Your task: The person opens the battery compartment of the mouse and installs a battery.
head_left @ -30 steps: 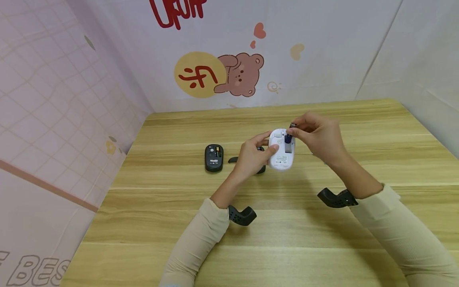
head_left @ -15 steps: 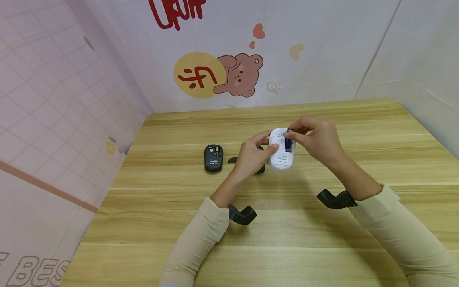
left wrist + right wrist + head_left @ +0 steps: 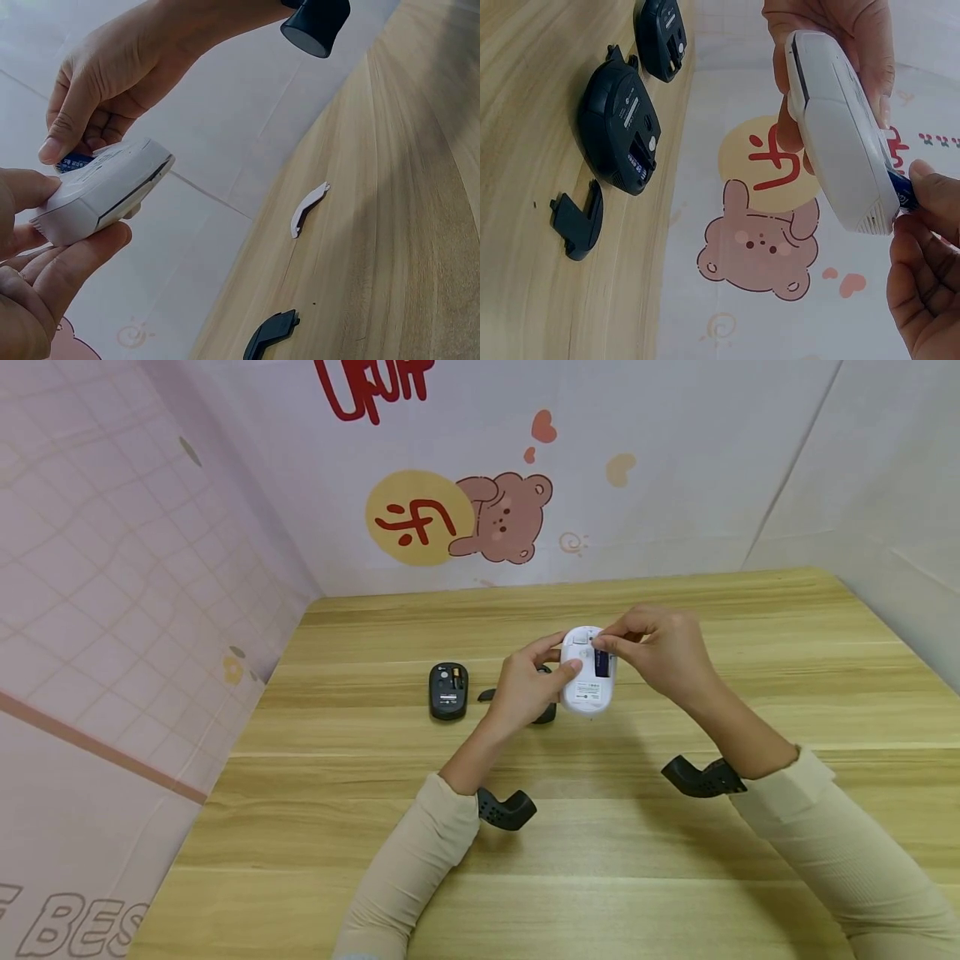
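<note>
My left hand (image 3: 521, 689) holds a white computer mouse (image 3: 587, 697) above the table, underside up, thumb across the bottom and fingers beneath. The battery slot lies uncovered along the mouse's right side. A dark blue battery (image 3: 602, 665) fills most of that slot. Its far end is pinched by the thumb and fingers of my right hand (image 3: 663, 647). In the left wrist view the battery (image 3: 75, 162) still stands slightly proud of the shell. From the right wrist view the battery's end (image 3: 905, 192) pokes out between thumb and finger.
A black mouse (image 3: 448, 691) lies upturned on the table at left, battery showing. Another black mouse (image 3: 622, 124) sits partly behind my left hand, beside a black battery cover (image 3: 579, 223). A white cover (image 3: 307, 210) lies on the table below my hands.
The battery has gone from tilted up out of the slot to lying nearly flat inside it. My right hand has moved slightly down and left with it; the left hand keeps its hold.
</note>
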### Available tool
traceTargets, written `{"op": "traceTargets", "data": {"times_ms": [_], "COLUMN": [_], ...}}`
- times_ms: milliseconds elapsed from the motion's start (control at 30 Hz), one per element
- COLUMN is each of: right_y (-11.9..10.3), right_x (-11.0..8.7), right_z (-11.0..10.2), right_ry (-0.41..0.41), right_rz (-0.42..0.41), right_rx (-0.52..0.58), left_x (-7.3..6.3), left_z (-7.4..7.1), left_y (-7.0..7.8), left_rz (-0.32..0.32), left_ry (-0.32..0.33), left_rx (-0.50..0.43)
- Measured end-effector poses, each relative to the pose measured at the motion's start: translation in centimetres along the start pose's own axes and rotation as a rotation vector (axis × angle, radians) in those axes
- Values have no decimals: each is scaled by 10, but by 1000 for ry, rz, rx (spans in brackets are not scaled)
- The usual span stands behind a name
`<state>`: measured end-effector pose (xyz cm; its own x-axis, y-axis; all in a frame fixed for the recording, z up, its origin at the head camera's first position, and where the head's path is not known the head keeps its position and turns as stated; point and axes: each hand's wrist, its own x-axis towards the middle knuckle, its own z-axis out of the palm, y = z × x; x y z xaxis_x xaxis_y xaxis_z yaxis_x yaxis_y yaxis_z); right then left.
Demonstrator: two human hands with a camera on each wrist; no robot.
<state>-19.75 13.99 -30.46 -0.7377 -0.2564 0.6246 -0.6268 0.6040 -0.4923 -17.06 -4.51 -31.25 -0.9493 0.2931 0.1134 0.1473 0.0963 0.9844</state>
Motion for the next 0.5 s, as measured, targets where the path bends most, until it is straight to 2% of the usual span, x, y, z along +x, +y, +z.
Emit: {"op": "traceTargets", "data": {"times_ms": [100,167,400,500], "right_y": [0,0,0,1], "right_x": [0,-1,-2,-1], "right_z": [1,1,1,0], "right_ry": [5,-3,-93,-102], "right_rz": [28,79,414,480], "right_rx": [41,99,482,559], "left_x": [0,0,0,0], "left_z": [0,0,1,1], "left_y": [0,1,2,3], "left_rz": [-3,-2,16,19], "left_ry": [6,14,36,38], "left_rx": [2,2,11,19]}}
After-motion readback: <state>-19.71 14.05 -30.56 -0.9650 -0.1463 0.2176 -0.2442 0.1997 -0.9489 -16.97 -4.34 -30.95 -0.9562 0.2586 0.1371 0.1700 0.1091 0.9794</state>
